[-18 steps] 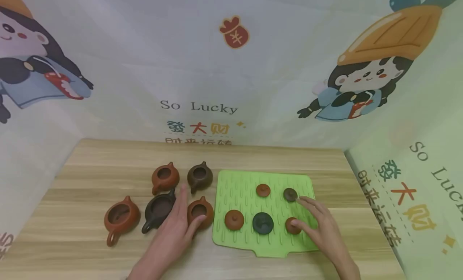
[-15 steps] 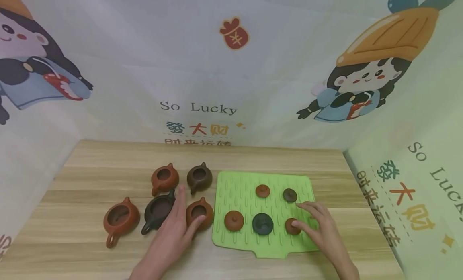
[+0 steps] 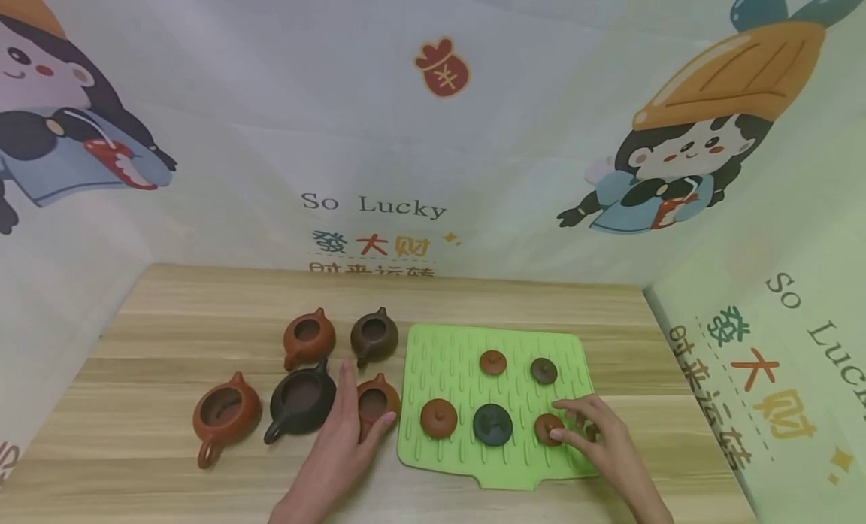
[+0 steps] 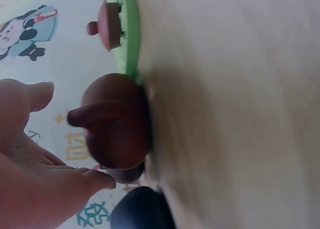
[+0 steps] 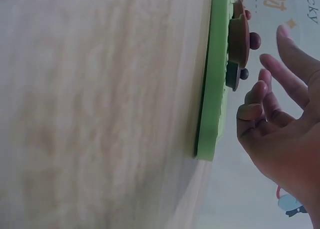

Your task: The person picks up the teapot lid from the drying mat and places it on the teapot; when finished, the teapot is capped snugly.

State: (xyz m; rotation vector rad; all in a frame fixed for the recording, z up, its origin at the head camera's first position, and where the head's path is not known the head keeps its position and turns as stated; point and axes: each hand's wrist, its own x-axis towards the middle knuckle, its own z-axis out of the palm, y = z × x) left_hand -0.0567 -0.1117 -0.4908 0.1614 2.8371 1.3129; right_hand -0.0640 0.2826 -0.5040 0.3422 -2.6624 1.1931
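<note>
My left hand (image 3: 338,441), thumb and fingers apart, is over a small reddish-brown teapot (image 3: 370,405) without a lid, hiding part of it. The left wrist view shows the teapot's handle (image 4: 95,114) pointing out between thumb and fingers, with a gap around it. At the green mat's front right, my right hand (image 3: 605,441) has its thumb and index finger spread about a small reddish-brown lid (image 3: 545,429). The right wrist view shows these fingers apart beside the lid's round knob (image 5: 255,41), the other fingers bent, with nothing held.
A black teapot (image 3: 300,400), a dark brown teapot (image 3: 387,345) and two reddish teapots (image 3: 328,336) stand left and behind, lids off. The green mat (image 3: 446,351) also bears a large reddish lid (image 3: 438,428), a black lid (image 3: 492,434) and two small lids (image 3: 544,380). Printed cloth hangs behind.
My left hand has drawn slightly right, uncovering more of the black teapot. The right hand's index finger has come down toward the small lid, and its other fingers are more bent.
</note>
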